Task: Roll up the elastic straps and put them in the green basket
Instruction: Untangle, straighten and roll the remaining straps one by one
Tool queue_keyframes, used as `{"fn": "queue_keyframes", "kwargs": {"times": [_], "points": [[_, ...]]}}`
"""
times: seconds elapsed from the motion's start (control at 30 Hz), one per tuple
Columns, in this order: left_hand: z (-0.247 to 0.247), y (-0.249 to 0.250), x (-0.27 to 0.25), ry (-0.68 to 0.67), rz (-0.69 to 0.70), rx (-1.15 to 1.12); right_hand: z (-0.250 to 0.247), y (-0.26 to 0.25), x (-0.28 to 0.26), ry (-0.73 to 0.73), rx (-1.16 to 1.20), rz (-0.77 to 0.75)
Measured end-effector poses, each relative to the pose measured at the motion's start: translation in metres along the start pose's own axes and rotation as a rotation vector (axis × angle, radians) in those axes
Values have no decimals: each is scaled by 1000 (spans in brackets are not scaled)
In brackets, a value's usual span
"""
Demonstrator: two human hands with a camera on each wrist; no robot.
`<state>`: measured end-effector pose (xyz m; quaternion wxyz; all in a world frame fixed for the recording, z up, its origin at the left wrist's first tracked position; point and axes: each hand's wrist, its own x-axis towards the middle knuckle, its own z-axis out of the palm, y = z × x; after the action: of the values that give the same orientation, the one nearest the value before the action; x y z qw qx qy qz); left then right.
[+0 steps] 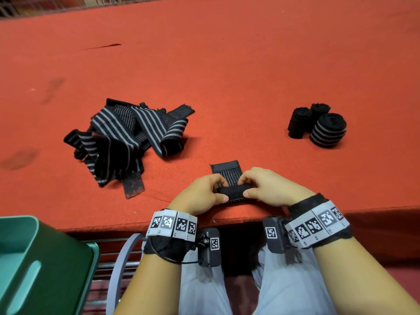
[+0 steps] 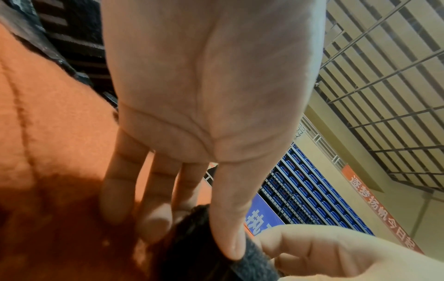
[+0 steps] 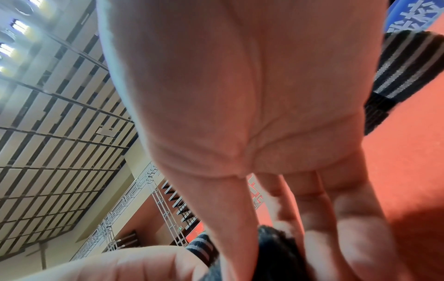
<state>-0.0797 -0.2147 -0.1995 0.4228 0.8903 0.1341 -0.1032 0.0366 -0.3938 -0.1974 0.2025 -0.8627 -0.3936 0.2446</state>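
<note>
A black elastic strap (image 1: 228, 170) lies on the red table near the front edge, its near end wound into a small roll (image 1: 235, 193). My left hand (image 1: 204, 194) pinches the roll's left end and my right hand (image 1: 264, 188) pinches its right end, thumbs toward me. In the left wrist view my thumb presses the dark roll (image 2: 199, 247); in the right wrist view my fingers curl round the roll (image 3: 276, 252). A heap of unrolled black and grey striped straps (image 1: 127, 137) lies to the left. The green basket (image 1: 31, 267) stands below the table edge at lower left.
Three finished rolls (image 1: 318, 126) stand together on the table at the right. The table's front edge (image 1: 227, 221) runs just behind my wrists. A metal chair frame (image 1: 120, 264) shows beside the basket. My legs are below the table.
</note>
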Motion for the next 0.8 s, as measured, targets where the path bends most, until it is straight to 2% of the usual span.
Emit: {"fn": "queue_keyframes", "kwargs": {"times": [0.17, 0.33, 0.63, 0.8], "points": [[1, 1, 2, 62, 6, 91, 3, 2, 5, 14, 16, -14], [1, 0, 3, 117, 44, 63, 4, 2, 12, 41, 12, -11], [5, -5, 14, 238, 110, 184, 9, 4, 19, 191, 78, -11], [3, -7, 17, 209, 107, 161, 12, 5, 21, 306, 89, -51]]}}
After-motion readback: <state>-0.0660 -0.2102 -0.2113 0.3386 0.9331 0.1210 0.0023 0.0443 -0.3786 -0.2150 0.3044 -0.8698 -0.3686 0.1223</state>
